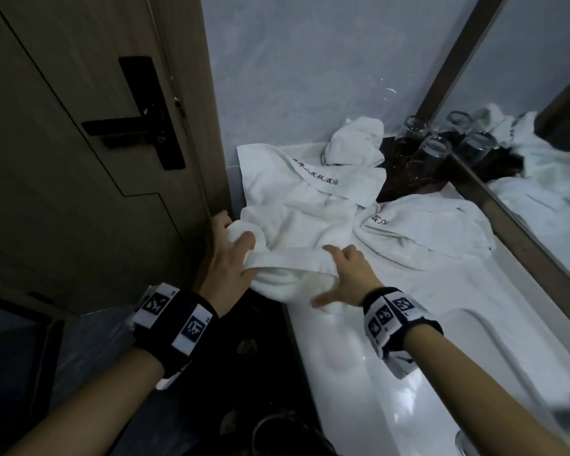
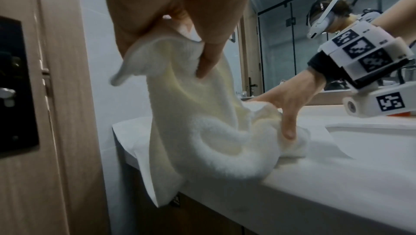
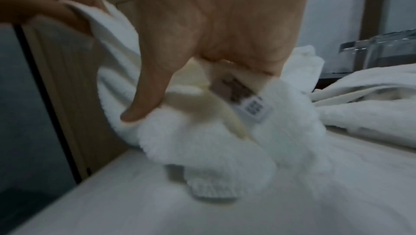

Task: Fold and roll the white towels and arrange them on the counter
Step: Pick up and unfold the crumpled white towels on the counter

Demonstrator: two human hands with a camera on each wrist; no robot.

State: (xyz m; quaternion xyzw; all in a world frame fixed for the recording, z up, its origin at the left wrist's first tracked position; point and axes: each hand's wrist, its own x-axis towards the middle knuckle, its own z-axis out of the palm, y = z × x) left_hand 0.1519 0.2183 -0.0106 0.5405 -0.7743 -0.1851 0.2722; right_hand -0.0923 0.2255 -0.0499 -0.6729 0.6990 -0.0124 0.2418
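Observation:
A crumpled white towel (image 1: 287, 268) lies on the left front corner of the white counter (image 1: 329, 350), partly hanging over the edge. My left hand (image 1: 231, 261) grips its left end, lifted off the counter, with fingers (image 2: 203, 64) curled into the cloth (image 2: 202, 132). My right hand (image 1: 346, 274) holds the right end, fingers curled over the hem and thumb (image 3: 139, 110) pressing the pile (image 3: 202, 149) beside a sewn label (image 3: 254, 109). A spread towel with red lettering (image 1: 310, 192) lies behind, another (image 1: 425, 232) to its right, and a bunched one (image 1: 352, 143) at the back.
Upturned drinking glasses (image 1: 431, 149) stand on a dark tray at the back right, against a mirror (image 1: 540, 209) along the right side. A wooden door with a black handle (image 1: 132, 126) is close on the left. The sink basin (image 1: 441, 350) lies to the right of my right arm.

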